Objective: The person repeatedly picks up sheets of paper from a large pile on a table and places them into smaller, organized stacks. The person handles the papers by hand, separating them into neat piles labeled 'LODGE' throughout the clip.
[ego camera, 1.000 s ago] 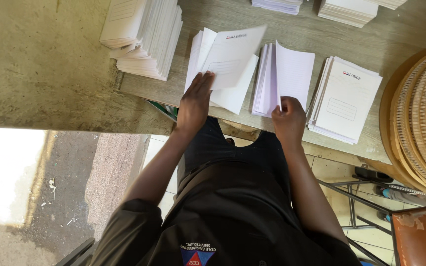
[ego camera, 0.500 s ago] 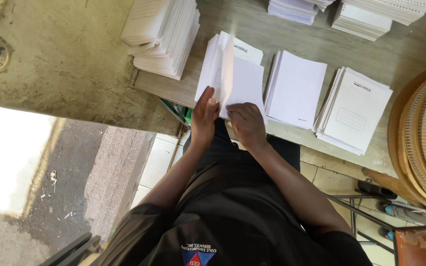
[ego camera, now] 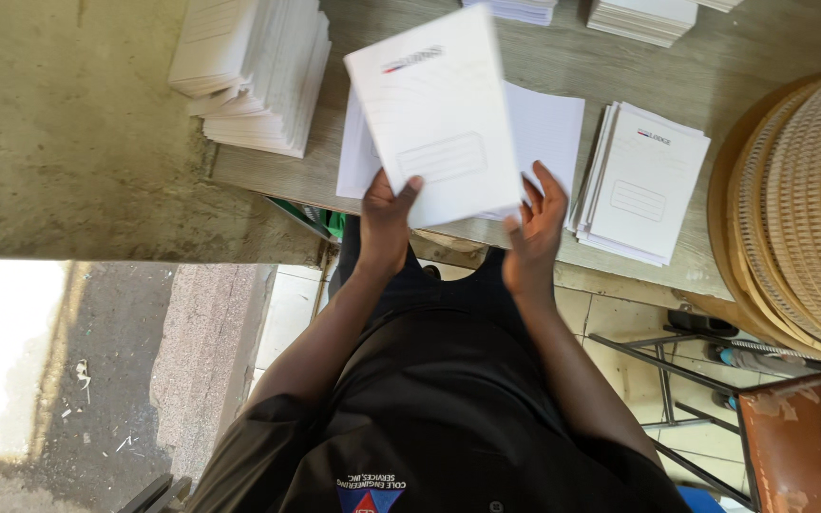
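Observation:
My left hand (ego camera: 387, 217) grips the lower edge of a white booklet (ego camera: 434, 114) with a printed cover, lifted off the wooden table (ego camera: 715, 66) and blurred by motion. My right hand (ego camera: 534, 228) is at the booklet's lower right corner, fingers spread, touching or just off its edge. Beneath the booklet lie a pile of white sheets (ego camera: 352, 161) and a plain white stack (ego camera: 551, 123). A stack of covered booklets (ego camera: 643, 185) sits just to the right.
A tall fanned stack of white paper (ego camera: 254, 71) lies at the table's left end, more stacks (ego camera: 643, 14) along the far side. Round woven trays (ego camera: 810, 199) stand at the right. A metal frame (ego camera: 677, 380) and rusty seat (ego camera: 791, 437) are below.
The booklet that both hands were folding and pressing on the left pile is now lifted off the table toward the camera. My right hand has come off it and opened.

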